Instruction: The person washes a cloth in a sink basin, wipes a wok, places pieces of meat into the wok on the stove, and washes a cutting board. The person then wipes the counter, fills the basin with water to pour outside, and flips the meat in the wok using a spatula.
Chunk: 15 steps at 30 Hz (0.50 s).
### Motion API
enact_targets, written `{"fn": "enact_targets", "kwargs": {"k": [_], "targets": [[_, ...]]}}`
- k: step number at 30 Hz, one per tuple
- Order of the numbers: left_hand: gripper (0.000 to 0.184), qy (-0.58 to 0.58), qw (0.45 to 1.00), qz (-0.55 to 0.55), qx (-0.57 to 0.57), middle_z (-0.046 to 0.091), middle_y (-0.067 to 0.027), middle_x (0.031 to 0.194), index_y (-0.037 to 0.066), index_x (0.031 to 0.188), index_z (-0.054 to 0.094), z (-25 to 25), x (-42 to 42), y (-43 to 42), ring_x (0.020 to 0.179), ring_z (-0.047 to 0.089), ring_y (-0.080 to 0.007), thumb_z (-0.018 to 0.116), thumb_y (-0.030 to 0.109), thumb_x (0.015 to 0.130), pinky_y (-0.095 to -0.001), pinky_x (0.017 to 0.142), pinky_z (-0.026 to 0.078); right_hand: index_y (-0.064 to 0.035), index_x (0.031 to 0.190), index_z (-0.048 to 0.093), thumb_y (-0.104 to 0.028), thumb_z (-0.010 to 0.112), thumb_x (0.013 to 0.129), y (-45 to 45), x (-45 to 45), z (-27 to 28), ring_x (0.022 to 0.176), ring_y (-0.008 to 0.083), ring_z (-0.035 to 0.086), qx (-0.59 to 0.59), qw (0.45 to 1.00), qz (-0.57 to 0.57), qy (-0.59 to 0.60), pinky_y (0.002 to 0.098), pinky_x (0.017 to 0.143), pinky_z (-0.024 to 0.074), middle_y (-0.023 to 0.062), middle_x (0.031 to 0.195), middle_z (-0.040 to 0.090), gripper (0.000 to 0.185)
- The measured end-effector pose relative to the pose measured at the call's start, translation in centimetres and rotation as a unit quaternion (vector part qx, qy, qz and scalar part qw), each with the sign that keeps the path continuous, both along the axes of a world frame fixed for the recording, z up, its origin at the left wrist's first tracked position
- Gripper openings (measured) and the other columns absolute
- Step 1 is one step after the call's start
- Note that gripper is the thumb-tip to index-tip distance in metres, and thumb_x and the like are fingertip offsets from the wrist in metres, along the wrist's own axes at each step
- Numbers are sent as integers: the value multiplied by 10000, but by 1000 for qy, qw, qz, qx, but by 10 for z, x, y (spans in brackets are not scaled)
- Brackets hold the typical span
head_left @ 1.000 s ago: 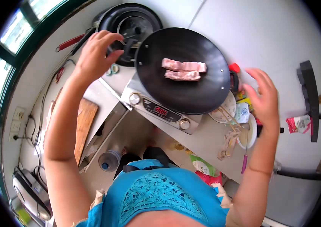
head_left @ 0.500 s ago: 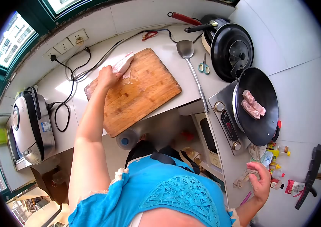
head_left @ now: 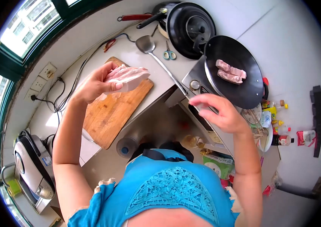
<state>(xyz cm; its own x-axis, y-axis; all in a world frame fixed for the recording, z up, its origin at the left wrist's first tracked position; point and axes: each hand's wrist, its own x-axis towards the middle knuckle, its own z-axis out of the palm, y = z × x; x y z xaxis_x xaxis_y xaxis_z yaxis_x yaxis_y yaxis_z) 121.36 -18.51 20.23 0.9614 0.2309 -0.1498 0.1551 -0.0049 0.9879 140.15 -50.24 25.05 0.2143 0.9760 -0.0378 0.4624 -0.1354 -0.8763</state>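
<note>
A pale pink slab of raw meat is gripped between the thumb and fingers of my left hand, raised above the wooden cutting board. My right hand hovers in front of the wok, thumb and fingers apart, holding nothing. In the black wok lie strips of raw meat, side by side. The wok sits on an induction cooker, partly hidden by the wok and my right hand.
A metal spatula and scissors lie on the counter. A black lid leans at the back. Several bottles stand right of the wok. A rice cooker is at the left, with cords along the wall.
My left hand has lifted the meat off the cutting board and brought it right. My right hand has moved up and left, nearer the wok. The view has turned rightward.
</note>
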Motion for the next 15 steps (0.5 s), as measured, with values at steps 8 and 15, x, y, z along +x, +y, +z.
{"fn": "enact_targets", "kwargs": {"k": [8, 15], "targets": [[389, -134, 968, -201, 72, 532, -23, 917, 59, 1041, 470, 101, 139, -134, 849, 514, -107, 705, 86, 733, -225, 770, 417, 20, 1216, 513, -100, 534, 897, -40, 79, 28, 924, 99, 541, 49, 975, -50, 212, 238, 782, 450, 49, 1066, 589, 341], [308, -244, 833, -276, 413, 570, -106, 909, 41, 962, 530, 81, 285, -202, 829, 572, -263, 590, -45, 672, -312, 770, 458, 42, 1068, 553, -86, 638, 814, -122, 167, 16, 827, 121, 577, -26, 980, -195, 45, 259, 737, 472, 75, 950, 620, 297]]}}
